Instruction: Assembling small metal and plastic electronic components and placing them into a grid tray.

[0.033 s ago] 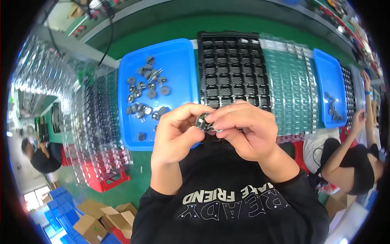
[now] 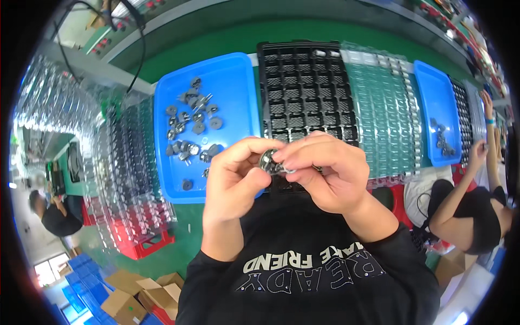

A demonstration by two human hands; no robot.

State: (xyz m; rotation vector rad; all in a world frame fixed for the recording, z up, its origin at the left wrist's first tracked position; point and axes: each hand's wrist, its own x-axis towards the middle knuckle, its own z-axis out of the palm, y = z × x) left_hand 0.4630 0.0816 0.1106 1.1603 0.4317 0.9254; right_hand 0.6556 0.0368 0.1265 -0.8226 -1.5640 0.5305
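Note:
In front of my chest, both hands meet on a small round dark part with shiny metal [image 2: 267, 161]. My left hand [image 2: 230, 181] pinches its left edge between thumb and fingers. From the other side, my right hand [image 2: 333, 170] closes its thumb and fingers over the right end, where a bit of silvery metal peeks out; the rest is covered by my fingers. Beyond my left hand lies a blue tray [image 2: 231, 125] holding several grey round parts with metal pins [image 2: 198, 128]. A black compartment tray [image 2: 306, 92] is just beyond my right hand.
Clear plastic trays [image 2: 382, 108] lie right of the black one, then another blue tray [image 2: 443, 116] with parts. More clear trays [image 2: 132, 162] are stacked at left, above a red stool [image 2: 143, 244]. Cardboard boxes [image 2: 124, 306] sit lower left. A co-worker [image 2: 471, 216] is at right.
The trays sit slightly farther left in the picture. Both hands keep their grip on the round part, which shows a little more of its face and silvery end.

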